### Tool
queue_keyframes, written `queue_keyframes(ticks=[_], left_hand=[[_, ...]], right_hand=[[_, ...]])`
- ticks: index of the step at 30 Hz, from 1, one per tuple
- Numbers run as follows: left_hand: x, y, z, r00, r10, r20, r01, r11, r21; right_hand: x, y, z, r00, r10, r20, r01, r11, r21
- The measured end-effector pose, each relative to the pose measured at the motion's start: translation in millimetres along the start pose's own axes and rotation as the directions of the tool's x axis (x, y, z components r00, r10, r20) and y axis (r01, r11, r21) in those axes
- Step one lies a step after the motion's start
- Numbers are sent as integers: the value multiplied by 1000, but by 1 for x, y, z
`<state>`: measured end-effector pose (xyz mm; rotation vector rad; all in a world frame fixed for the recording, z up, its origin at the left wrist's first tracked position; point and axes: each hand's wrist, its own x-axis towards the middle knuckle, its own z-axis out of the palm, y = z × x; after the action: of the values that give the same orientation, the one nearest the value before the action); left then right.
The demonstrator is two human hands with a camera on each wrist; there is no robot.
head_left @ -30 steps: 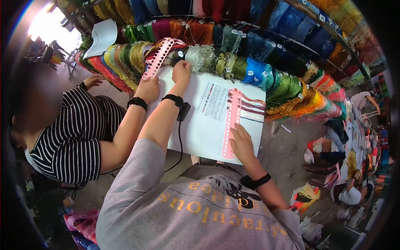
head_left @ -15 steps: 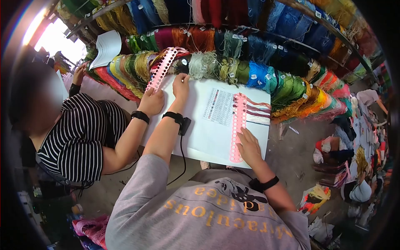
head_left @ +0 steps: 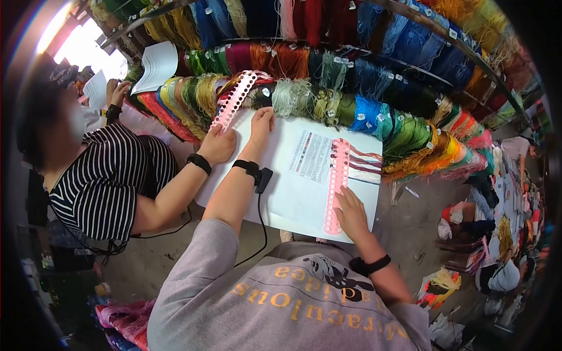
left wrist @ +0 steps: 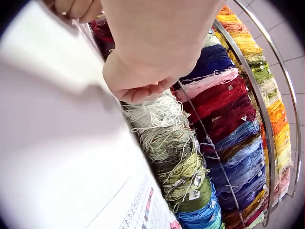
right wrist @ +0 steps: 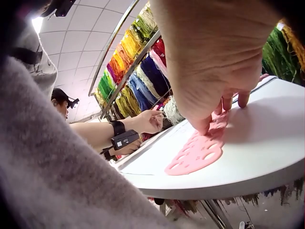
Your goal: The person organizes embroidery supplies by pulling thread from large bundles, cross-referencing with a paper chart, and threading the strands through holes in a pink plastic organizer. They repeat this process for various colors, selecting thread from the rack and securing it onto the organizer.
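The left hand (head_left: 261,124) is over the white board (head_left: 287,202) by its skein-side edge, fingers curled beside pale skeins (head_left: 291,96); in the left wrist view, the same hand (left wrist: 147,52) hides whatever may be between its fingertips. The right hand (head_left: 352,215) lies with extended fingers on the lower part of a pink holed strip (head_left: 338,175). Reddish, purple and white threads (head_left: 364,167) run from that strip's upper holes. In the right wrist view, the right hand's fingertips touch the pink strip (right wrist: 195,152). A printed chart (head_left: 310,155) lies left of the strip.
A person in a striped shirt (head_left: 114,181) stands at the left, one hand (head_left: 218,145) gripping another pink strip (head_left: 235,99) against the skeins. Racks of coloured skeins (head_left: 404,44) line the far side. A black cable (head_left: 264,225) hangs from the left wrist device.
The left hand has drawn slightly back from the skeins' dark section. The striped-shirt person's other hand has risen toward papers at the left. The right hand stays on its strip; the head view has shifted.
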<state>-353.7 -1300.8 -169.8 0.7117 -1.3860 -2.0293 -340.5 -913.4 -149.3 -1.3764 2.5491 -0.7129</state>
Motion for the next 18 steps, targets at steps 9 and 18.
queue_keyframes(ticks=[9, 18], left_hand=[[-5, -3, 9, 1000, 24, 4, -24, 996, 90], [0, -9, 10, 962, 259, -86, -190, 861, 472]], right_hand=[[0, -1, -2, 1000, -1, -6, 1, 1000, 3], [-1, -2, -3, 1000, 1, 12, -1, 1000, -5]])
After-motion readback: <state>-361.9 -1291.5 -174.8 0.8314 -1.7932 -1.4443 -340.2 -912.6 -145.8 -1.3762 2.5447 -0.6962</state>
